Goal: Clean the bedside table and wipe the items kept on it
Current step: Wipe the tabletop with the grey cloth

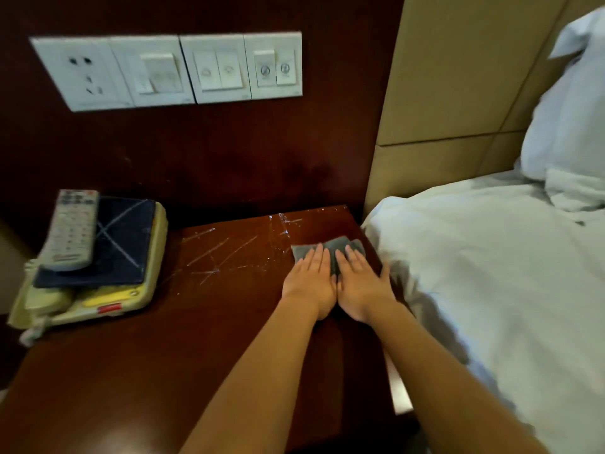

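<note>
A grey cloth (334, 248) lies flat on the dark wooden bedside table (203, 322), near its far right corner. My left hand (311, 280) and my right hand (361, 283) press on the cloth side by side, palms down and fingers straight. White scratch-like streaks (216, 253) mark the tabletop left of the cloth. At the table's left edge sits a yellowish telephone (108, 296), with a dark blue folder (111, 244) on it and a white remote control (70, 229) on top of the folder.
A white panel of a socket and switches (170, 70) is set in the dark wall behind the table. The bed with white sheets (491, 290) and a pillow (569, 119) borders the table's right side, against a beige padded headboard (458, 93).
</note>
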Demonstrator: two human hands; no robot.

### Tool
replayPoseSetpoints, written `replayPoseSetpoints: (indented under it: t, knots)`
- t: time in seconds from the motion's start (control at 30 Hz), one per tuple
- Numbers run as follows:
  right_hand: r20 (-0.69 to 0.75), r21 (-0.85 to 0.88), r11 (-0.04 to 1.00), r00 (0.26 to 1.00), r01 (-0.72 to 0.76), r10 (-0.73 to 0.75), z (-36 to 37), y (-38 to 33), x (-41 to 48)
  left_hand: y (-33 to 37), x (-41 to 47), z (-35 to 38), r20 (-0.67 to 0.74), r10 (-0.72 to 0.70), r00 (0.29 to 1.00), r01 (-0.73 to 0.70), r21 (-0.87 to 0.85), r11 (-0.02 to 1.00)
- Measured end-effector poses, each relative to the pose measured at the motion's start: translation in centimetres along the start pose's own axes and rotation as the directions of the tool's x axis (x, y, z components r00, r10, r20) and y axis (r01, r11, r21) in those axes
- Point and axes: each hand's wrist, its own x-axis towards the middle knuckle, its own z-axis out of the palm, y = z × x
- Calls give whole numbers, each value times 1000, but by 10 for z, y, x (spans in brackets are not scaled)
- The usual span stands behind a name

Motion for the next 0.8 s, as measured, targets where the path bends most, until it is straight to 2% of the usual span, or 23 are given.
replayPoseSetpoints:
  t: [0.2,0.37,0.57,0.8]
  knots:
    - [57,-5,1000,998,11,-10,13,-8,-71,17,-66,14,39,-5,999,5,5,1000]
    - [64,-23,999,997,39,-38,17,-6,-90,20,-82,21,35,-4,999,5,-15,1000]
    - [58,-34,999,998,11,-10,15,-4,-62,13,-57,17,11,12,1000,-11,-65,998]
    - [5,-22,1000,1000,-20,20,-3,6,24,-6,31,-1,-20,33,999,-35,-86,996]
